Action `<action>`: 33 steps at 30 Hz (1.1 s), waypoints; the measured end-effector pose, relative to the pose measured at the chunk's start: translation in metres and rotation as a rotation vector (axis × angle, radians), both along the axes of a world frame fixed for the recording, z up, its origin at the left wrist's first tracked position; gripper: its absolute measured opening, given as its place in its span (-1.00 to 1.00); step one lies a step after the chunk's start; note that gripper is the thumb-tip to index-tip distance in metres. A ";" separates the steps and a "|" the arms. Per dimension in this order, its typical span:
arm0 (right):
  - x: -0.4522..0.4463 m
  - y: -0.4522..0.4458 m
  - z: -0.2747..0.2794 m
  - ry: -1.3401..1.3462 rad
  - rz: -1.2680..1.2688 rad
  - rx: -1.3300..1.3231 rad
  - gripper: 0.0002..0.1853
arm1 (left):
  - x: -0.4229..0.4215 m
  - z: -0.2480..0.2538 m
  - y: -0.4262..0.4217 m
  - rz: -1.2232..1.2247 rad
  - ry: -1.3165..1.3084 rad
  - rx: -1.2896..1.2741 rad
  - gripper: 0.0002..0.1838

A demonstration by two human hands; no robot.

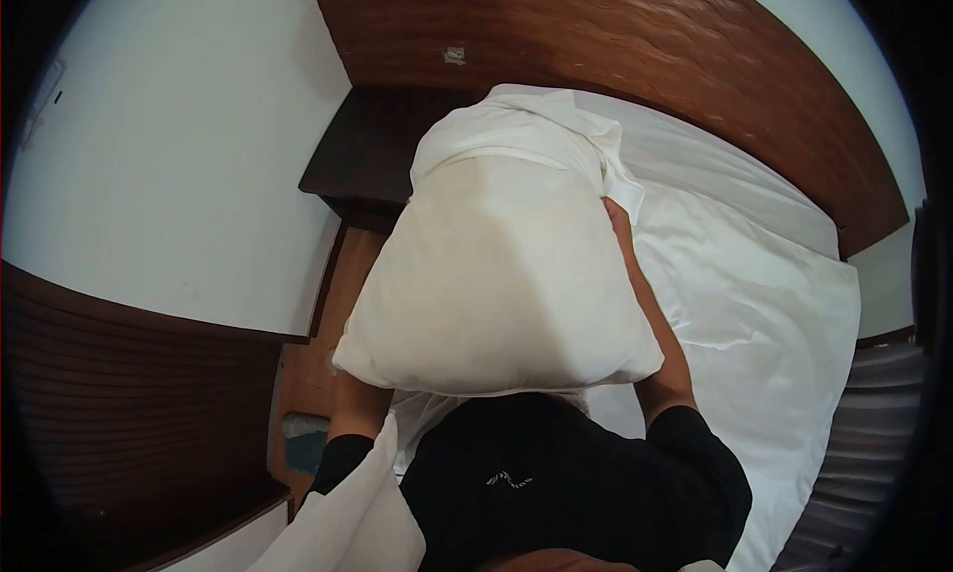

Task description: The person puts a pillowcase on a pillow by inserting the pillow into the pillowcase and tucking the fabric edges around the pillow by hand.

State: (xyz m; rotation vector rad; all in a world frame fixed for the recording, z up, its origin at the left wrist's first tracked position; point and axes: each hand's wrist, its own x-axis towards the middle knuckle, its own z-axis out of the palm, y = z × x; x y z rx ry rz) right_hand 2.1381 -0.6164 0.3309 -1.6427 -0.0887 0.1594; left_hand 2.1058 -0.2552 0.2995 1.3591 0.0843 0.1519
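A large white pillow (496,274) fills the middle of the view, held up in front of my chest. White cloth (516,130) is bunched round its far end, and the pillow's near part is bare. My right hand (614,213) is at the pillow's right side by the cloth's edge; most of its fingers are hidden. My left hand is out of sight behind the pillow; only the left forearm (359,405) shows below its near left corner. More white cloth (347,512) hangs beside my left arm.
A bed with a white sheet (754,304) lies to the right, below a brown wooden headboard (635,36). A dark bedside table (357,140) stands beyond the pillow at left. A greenish object (305,448) is on the floor at lower left.
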 end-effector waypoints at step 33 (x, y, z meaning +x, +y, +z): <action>-0.018 0.029 0.203 -0.491 -0.055 -0.412 -0.43 | 0.077 0.205 -0.124 -0.207 -0.682 0.857 -0.63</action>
